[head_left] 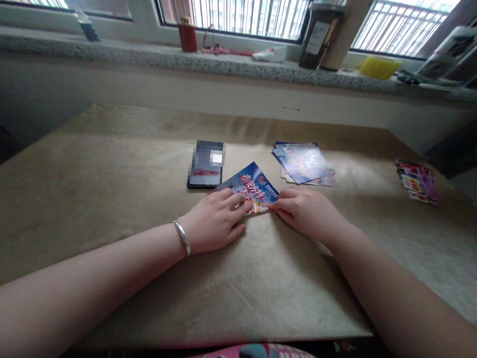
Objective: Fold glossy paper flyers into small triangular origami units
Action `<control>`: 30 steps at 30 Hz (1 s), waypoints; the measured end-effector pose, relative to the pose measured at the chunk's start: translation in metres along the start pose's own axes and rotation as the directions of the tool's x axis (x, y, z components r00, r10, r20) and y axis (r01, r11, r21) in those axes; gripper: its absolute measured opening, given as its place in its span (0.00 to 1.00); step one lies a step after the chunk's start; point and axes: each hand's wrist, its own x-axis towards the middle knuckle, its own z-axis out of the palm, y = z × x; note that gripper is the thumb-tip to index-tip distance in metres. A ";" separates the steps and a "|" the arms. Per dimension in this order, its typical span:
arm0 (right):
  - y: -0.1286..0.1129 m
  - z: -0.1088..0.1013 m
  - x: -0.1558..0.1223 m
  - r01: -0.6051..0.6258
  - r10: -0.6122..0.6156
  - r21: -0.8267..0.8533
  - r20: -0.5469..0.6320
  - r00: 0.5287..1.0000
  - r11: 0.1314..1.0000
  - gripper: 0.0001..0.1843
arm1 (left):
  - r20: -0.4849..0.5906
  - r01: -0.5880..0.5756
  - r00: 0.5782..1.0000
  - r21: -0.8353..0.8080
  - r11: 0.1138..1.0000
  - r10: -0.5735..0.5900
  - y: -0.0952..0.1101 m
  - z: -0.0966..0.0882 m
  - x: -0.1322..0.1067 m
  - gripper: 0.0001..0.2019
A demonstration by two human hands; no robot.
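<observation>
A blue printed paper sheet (259,184) with red and white lettering lies on the table in front of me, one corner pointing away. My left hand (220,219) rests over its near left part, fingers stretched out across the paper and a silver bangle on the wrist. At the sheet's right corner, my right hand (303,210) pinches the edge between thumb and fingers. The left hand covers part of the near edge, so I cannot tell how it is folded. Just beyond the left hand lies a phone (206,167), its screen partly blurred.
A pile of blue printed sheets (303,160) lies behind my right hand. Pink and red printed papers (417,182) are at the table's far right. Along the granite windowsill (241,66) stand a red container (187,34), a dark container (320,35) and a yellow block (379,67).
</observation>
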 end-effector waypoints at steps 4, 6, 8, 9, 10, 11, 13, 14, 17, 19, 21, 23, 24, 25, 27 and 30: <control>0.000 -0.001 0.000 0.016 -0.016 -0.011 0.007 1.000 1.000 0.11 | 0.013 -0.022 1.000 0.011 1.000 0.022 -0.001 -0.001 0.000 0.23; 0.000 -0.001 0.001 0.018 -0.017 -0.022 0.013 1.000 1.000 0.11 | 0.018 -0.046 0.999 0.010 0.999 0.046 -0.001 -0.003 0.000 0.24; -0.001 -0.002 0.001 0.018 -0.018 -0.023 0.013 1.000 1.000 0.11 | 0.006 -0.074 0.997 0.005 0.997 0.074 -0.002 -0.005 0.000 0.23; -0.001 -0.002 0.001 0.020 -0.020 -0.022 0.010 1.000 1.000 0.11 | -0.003 -0.082 0.997 0.005 0.997 0.082 -0.002 -0.005 0.000 0.22; -0.002 -0.002 0.001 0.021 -0.021 -0.023 0.006 1.000 0.999 0.11 | -0.009 -0.087 0.996 0.005 0.996 0.087 -0.002 -0.005 0.000 0.22; -0.002 -0.002 0.001 0.025 -0.025 -0.026 0.002 1.000 0.999 0.11 | -0.012 -0.088 0.996 0.007 0.996 0.088 -0.002 -0.005 0.000 0.21; -0.002 -0.001 0.000 0.046 -0.046 -0.029 -0.010 0.999 0.999 0.11 | -0.009 -0.081 0.997 0.008 0.997 0.081 -0.003 -0.005 0.000 0.21; -0.002 0.000 0.000 0.064 -0.064 -0.021 -0.019 0.998 0.998 0.11 | -0.006 -0.078 0.997 0.007 0.997 0.078 -0.003 -0.004 0.000 0.21; -0.002 0.004 0.000 0.131 -0.128 0.050 -0.062 0.990 0.990 0.12 | -0.022 -0.071 0.997 0.000 0.997 0.071 -0.003 -0.002 0.000 0.21; -0.002 0.007 0.001 0.158 -0.150 0.091 -0.083 0.985 0.983 0.13 | -0.043 -0.070 0.997 -0.007 0.998 0.070 -0.003 0.000 -0.001 0.21; -0.002 0.008 0.001 0.164 -0.157 0.097 -0.080 0.984 0.982 0.13 | -0.053 -0.081 0.995 -0.024 0.996 0.080 -0.004 0.002 -0.001 0.21; -0.003 0.009 0.001 0.161 -0.155 0.084 -0.064 0.986 0.983 0.13 | -0.042 -0.103 0.994 -0.046 0.994 0.102 -0.005 0.003 -0.001 0.21; -0.003 0.009 0.001 0.157 -0.153 0.075 -0.056 0.987 0.985 0.13 | -0.033 -0.115 0.993 -0.056 0.992 0.114 -0.005 0.004 -0.001 0.21; -0.003 0.008 0.001 0.154 -0.150 0.066 -0.050 0.987 0.986 0.13 | -0.022 -0.126 0.992 -0.065 0.990 0.125 -0.006 0.003 -0.001 0.21; -0.004 0.007 0.001 0.149 -0.147 0.057 -0.040 0.988 0.987 0.13 | -0.007 -0.142 0.990 -0.083 0.986 0.142 -0.007 0.002 -0.001 0.23; -0.004 0.005 0.001 0.143 -0.140 0.067 -0.035 0.989 0.988 0.13 | 0.001 -0.157 0.987 -0.114 0.981 0.159 -0.007 -0.002 0.000 0.24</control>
